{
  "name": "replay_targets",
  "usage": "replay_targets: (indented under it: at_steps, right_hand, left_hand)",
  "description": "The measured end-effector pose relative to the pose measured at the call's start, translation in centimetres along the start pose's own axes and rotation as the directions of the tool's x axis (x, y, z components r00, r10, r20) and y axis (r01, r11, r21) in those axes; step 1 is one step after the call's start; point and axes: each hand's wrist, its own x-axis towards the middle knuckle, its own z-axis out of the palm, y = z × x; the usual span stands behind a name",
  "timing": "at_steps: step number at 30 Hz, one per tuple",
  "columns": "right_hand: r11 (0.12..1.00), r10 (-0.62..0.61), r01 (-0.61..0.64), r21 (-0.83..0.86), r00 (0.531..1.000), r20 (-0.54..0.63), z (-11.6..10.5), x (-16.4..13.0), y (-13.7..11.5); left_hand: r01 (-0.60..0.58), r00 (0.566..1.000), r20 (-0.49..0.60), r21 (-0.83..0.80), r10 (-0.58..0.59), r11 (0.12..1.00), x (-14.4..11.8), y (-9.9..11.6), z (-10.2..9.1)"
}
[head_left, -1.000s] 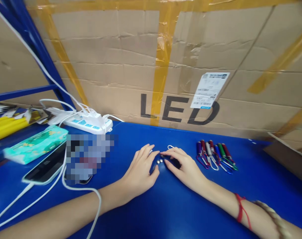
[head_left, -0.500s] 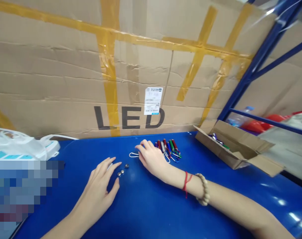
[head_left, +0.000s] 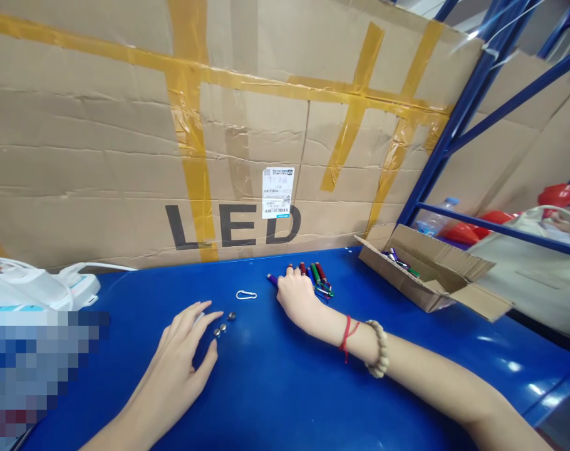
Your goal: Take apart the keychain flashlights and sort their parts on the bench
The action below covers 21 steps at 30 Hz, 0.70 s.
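Left hand [head_left: 184, 354]: held low over the blue surface [head_left: 270, 394], palm down; the grip is spread, with thumb and forefinger well apart. A pale silvery piece [head_left: 199, 317] is partly seen between the fingers; whether it is held cannot be told.
Round metal pieces [head_left: 223, 327]: scattered in a short slanting line just beside the left fingertips; the farthest one is darker.
Silver clip [head_left: 246, 294]: laid flat on the surface between the two hands, touched by neither.
Right hand [head_left: 295, 300]: reached out over the near end of a row of small coloured tubes; the fingers are bent down and their tips are hidden, so whether anything is pinched cannot be told. A red string [head_left: 347, 338] and a beaded bracelet [head_left: 379, 349] are worn at the wrist.
Purple tube [head_left: 272, 280]: seen poking out to the left of the right hand, tilted, its other end covered.
Coloured tubes [head_left: 316, 273]: lined up just beyond the right hand; red, blue and green are shown.
Small open box [head_left: 398, 282]: placed farther right, with more tubes inside.
Large carton [head_left: 116, 169]: stood behind, marked LED, crossed by yellow tape.
Power strip [head_left: 85, 291]: set at the far left.
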Motion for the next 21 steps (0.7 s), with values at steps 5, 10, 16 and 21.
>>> replay_targets:
  at_steps: [5,10,16,21]
  right_hand:
    - [0.998,-0.054,0.056,0.030,0.997,-0.054,-0.4,0.0,0.2]
    - [0.984,-0.132,0.144,0.103,0.985,-0.111,-1.2,-0.2,0.5]
    - [0.824,-0.444,0.514,0.237,0.847,-0.292,-1.9,-1.8,-0.9]
    - [0.509,-0.592,0.812,0.287,0.571,-0.568,-0.5,-3.2,-2.4]
  left_hand:
    - [-0.007,1.000,-0.014,-0.019,0.007,1.000,-0.1,-0.1,0.0]
    - [-0.006,1.000,-0.004,-0.043,0.006,0.999,0.1,0.4,-0.4]
    - [0.007,0.998,-0.061,-0.150,-0.016,0.989,0.3,1.6,-1.2]
    - [0.000,0.999,-0.050,-0.157,-0.008,0.988,0.1,1.7,-1.3]
